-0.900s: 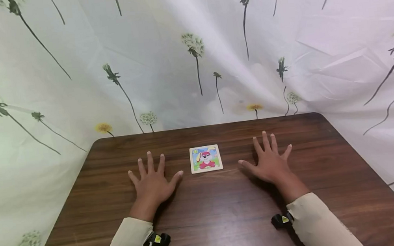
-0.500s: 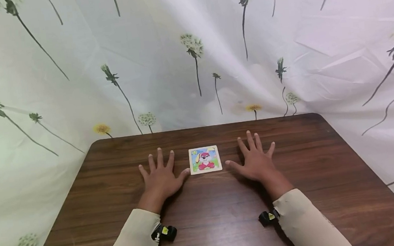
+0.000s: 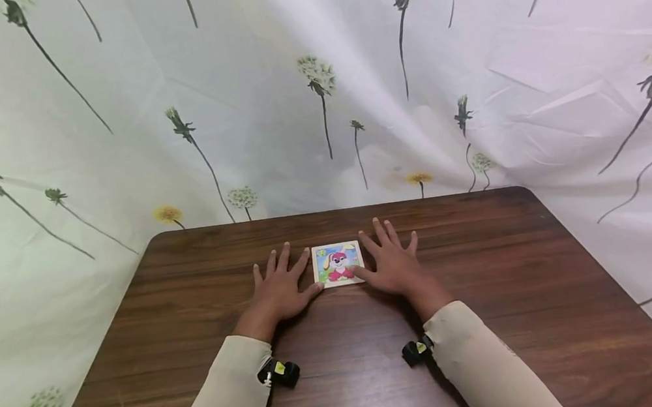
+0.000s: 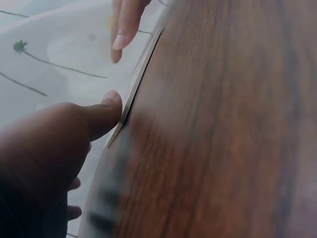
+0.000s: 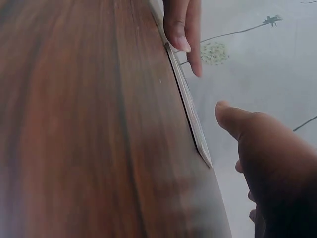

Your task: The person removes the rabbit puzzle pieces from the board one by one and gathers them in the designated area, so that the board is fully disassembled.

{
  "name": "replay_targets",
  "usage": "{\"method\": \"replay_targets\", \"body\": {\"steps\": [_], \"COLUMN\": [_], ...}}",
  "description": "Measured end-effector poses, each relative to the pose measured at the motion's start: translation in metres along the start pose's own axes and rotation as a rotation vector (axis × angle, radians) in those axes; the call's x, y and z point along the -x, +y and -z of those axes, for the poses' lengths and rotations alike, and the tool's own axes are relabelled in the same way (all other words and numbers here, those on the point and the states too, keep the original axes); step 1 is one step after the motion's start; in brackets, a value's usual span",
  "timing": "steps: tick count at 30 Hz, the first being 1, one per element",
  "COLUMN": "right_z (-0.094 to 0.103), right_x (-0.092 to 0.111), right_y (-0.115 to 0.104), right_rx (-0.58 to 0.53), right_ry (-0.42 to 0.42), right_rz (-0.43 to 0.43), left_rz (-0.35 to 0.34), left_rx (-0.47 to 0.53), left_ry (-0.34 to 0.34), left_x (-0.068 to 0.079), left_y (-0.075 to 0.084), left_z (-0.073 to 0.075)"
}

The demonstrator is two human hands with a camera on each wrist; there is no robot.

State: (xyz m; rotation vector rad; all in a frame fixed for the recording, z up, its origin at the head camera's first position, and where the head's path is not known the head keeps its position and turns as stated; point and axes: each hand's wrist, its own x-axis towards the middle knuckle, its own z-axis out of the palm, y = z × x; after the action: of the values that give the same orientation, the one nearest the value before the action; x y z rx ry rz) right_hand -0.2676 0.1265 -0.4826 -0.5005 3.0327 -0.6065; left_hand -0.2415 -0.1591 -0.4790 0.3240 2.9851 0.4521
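A thin square picture puzzle board [image 3: 336,263] with a pale rim and a pink-and-white cartoon rabbit lies flat on the brown wooden table [image 3: 340,353]. My left hand [image 3: 280,292] is at its left side, fingers spread, thumb tip right at the near left corner. On the other side my right hand [image 3: 392,262] is spread too, its thumb overlapping the board's right part in the head view. The right wrist view shows that thumb [image 5: 230,116] raised above the board's edge [image 5: 188,106]. In the left wrist view the left thumb [image 4: 106,114] is against the board's edge [image 4: 141,74].
A white cloth [image 3: 269,104] printed with dandelions hangs behind the table and along both sides. Each wrist wears a black strap with a small camera, one on the left wrist [image 3: 280,370] and one on the right [image 3: 418,350]. Pale sleeves cover both forearms.
Both hands have moved inward across the table, the left to the right and the right to the left, from well apart to close beside the puzzle board. The board stays in place.
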Motion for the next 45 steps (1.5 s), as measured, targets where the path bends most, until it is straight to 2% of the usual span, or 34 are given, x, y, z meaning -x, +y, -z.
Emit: {"method": "replay_targets", "body": {"steps": [4,13,25,32,38,45], "right_z": [-0.004,-0.016,-0.020,-0.019,-0.019,-0.020], "right_x": [-0.008,-0.023,-0.029,-0.028,-0.029,-0.028], "right_y": [-0.007,-0.018,-0.023,-0.027,-0.025,-0.024], "right_rx": [-0.021,-0.029,-0.114,-0.103,-0.078,-0.107], "right_ry": [-0.020,-0.081,-0.142,-0.173,-0.149,-0.155], "right_rz": [0.042,0.120,0.207,0.199,0.175,0.172], "left_rz": [-0.024,-0.033,-0.052,-0.037,-0.035,-0.019], "left_rx": [0.008,0.013,-0.001,-0.018,-0.005,-0.013], "left_ry": [-0.017,-0.062,-0.079,-0.092,-0.094,-0.111], "left_x": [-0.003,-0.003,-0.003,-0.002,-0.002,-0.002], "left_y": [0.001,0.000,0.001,0.001,0.002,0.001], "left_z": [0.001,0.000,0.000,0.000,0.002,0.003]}}
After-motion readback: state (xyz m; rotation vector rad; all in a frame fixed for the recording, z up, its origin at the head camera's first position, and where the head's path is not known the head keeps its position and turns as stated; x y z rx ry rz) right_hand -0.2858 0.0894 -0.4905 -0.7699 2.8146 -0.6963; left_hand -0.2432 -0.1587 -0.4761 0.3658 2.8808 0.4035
